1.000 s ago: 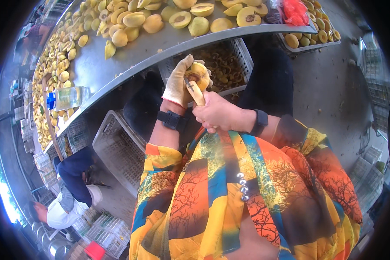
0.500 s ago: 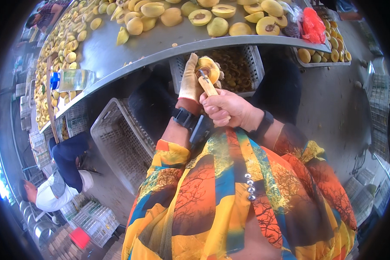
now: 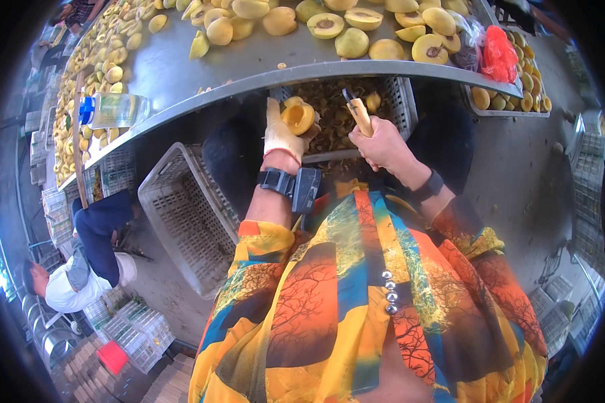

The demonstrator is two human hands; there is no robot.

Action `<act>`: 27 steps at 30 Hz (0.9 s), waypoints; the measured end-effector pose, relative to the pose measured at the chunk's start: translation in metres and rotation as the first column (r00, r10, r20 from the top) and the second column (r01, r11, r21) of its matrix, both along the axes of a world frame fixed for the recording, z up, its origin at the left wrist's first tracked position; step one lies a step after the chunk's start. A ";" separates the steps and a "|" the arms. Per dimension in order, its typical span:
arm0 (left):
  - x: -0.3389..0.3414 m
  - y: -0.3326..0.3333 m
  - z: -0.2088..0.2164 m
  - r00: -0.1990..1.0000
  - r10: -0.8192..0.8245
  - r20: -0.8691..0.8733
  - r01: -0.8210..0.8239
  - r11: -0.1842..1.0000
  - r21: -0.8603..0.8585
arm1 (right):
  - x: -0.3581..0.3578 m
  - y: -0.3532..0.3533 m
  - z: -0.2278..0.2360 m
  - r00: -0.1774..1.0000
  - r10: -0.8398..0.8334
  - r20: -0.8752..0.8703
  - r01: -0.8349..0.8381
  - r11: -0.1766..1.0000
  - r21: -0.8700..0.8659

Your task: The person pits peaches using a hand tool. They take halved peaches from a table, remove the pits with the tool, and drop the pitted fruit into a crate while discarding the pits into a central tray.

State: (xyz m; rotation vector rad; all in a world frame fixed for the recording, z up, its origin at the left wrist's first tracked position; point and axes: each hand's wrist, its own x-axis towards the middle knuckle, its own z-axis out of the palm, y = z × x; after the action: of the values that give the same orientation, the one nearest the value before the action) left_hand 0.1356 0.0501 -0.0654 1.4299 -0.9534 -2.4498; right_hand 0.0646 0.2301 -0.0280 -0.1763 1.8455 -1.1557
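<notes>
My left hand [image 3: 280,136], in a pale knit glove, is closed around a yellow peach half [image 3: 298,119] whose cut face is turned up. A smooth hollow shows at its centre, with no stone in it. Bare-skinned, my right hand [image 3: 390,146] grips the light wooden handle of a pitting knife [image 3: 360,115]. Its dark metal tip points up and away from me, to the right of the fruit and apart from it. Both hands hover over a grey plastic crate [image 3: 403,111] holding brownish stones and scraps, below the table edge.
A metal table [image 3: 175,67] curves across the front, bearing many peach halves, a blue-capped bottle [image 3: 117,111] and a red plastic bag [image 3: 499,55]. A slotted crate [image 3: 181,201] stands at my left. More peaches fill a tray [image 3: 511,111] on the right. Another person [image 3: 77,282] sits lower left.
The knife has come out of the peach half and moved right with my right hand. My left hand has shifted slightly left, and the fruit's hollow now shows bare.
</notes>
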 end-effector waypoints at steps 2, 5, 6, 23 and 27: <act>-0.003 0.007 0.032 1.000 -0.024 -0.012 0.023 0.996 -0.081 | 0.002 -0.003 0.003 0.991 -0.069 -0.110 0.054 0.990 -0.133; -0.005 0.007 0.043 0.992 -0.078 -0.094 0.067 0.991 -0.117 | 0.009 -0.020 0.009 0.929 -0.158 -0.335 0.030 0.934 -0.356; -0.006 0.009 0.044 0.998 -0.018 -0.056 0.010 0.990 -0.140 | 0.010 -0.022 0.016 0.969 -0.088 -0.230 0.017 0.955 -0.295; -0.010 0.015 0.058 0.928 -0.138 -0.347 0.015 0.942 -0.334 | 0.034 -0.029 0.054 0.784 0.211 0.584 0.001 0.940 -0.340; -0.010 0.022 0.076 0.912 -0.089 -0.401 0.136 0.987 0.091 | 0.023 -0.023 0.030 0.480 0.429 0.766 0.148 0.821 -0.552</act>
State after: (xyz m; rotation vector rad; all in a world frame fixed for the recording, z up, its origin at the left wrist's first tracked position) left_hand 0.1256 0.0725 0.0108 0.8660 -0.8309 -2.7687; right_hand 0.0874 0.2074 0.0022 -0.0412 0.5114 -1.2839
